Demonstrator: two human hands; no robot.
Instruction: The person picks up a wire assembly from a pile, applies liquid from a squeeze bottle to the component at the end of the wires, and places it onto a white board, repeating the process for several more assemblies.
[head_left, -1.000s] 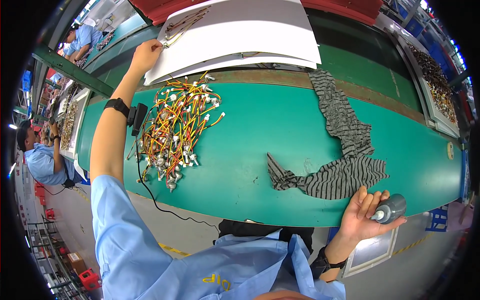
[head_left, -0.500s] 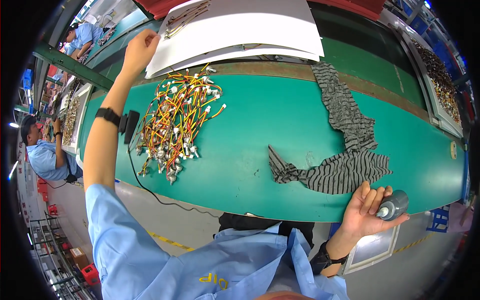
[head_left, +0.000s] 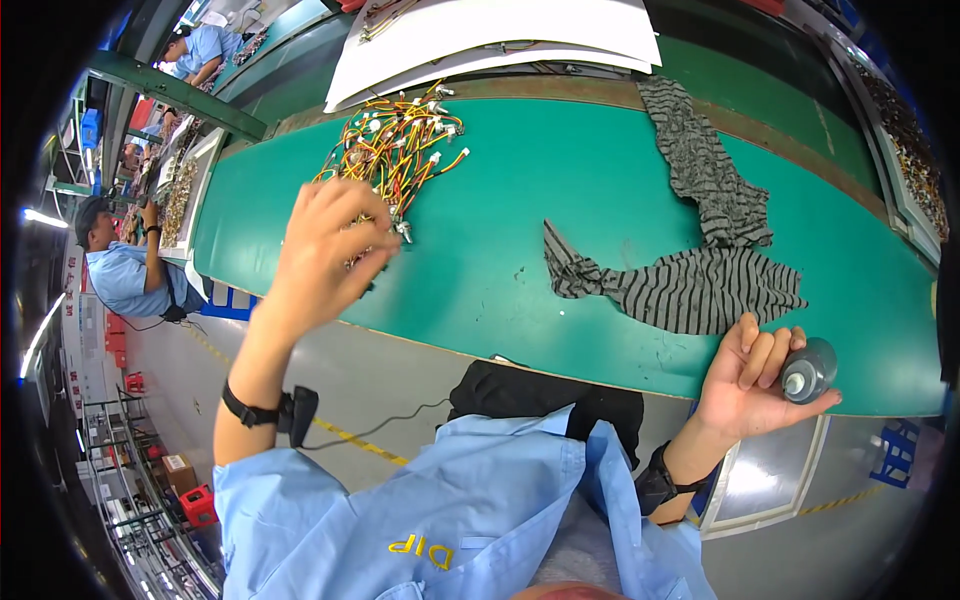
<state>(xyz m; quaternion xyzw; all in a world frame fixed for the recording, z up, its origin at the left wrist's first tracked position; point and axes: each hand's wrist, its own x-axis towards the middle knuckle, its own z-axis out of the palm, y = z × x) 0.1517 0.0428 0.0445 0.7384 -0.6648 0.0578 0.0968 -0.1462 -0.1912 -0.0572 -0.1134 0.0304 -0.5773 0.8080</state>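
My right hand grips a small dark squeeze bottle with a pale nozzle, tipped toward me, at the bench's near right edge. Over the near end of a wire pile, my left hand hovers with half-curled fingers. A gap shows between its fingers and thumb, and I see nothing held there. The pile is of red, yellow and black wire harnesses with white connectors and metal parts, partly hidden by that hand. A grey-and-black striped cloth lies bunched beyond my right hand.
White sheets lie at the far side, bearing several wire harnesses. The green bench top ends at a near edge before my body. A tray of parts stands far right. Co-workers sit at the left.
My left hand has come back from the white sheets to above the near end of the wire pile. The right hand still holds the bottle. The whole view has shifted slightly.
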